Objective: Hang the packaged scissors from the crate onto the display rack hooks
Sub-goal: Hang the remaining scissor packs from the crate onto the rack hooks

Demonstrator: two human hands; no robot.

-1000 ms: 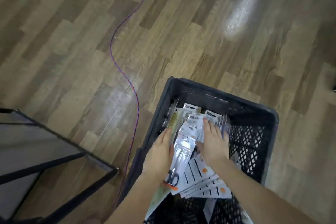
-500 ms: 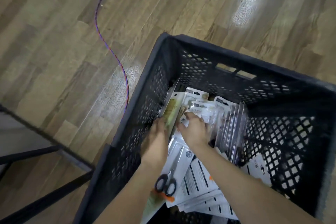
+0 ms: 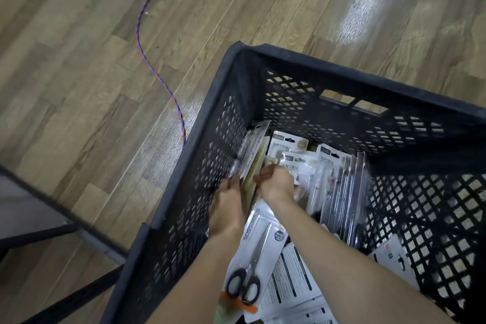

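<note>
A black perforated plastic crate fills the right half of the view and holds several packaged scissors. Some packs stand upright against the far and right walls. One pack with black-handled scissors lies flat under my forearms. My left hand and my right hand are both deep in the crate near its left wall, fingers pinched on a yellowish upright pack between them. The display rack hooks are out of sight.
Wood-pattern floor surrounds the crate. A red-and-blue braided cable snakes across it toward the crate's left wall. A dark metal frame with a grey panel stands at the lower left, close to the crate's corner.
The view has closed in on the crate. Both hands have gone deeper toward the left wall and shifted from the flat packs to the upright yellowish pack.
</note>
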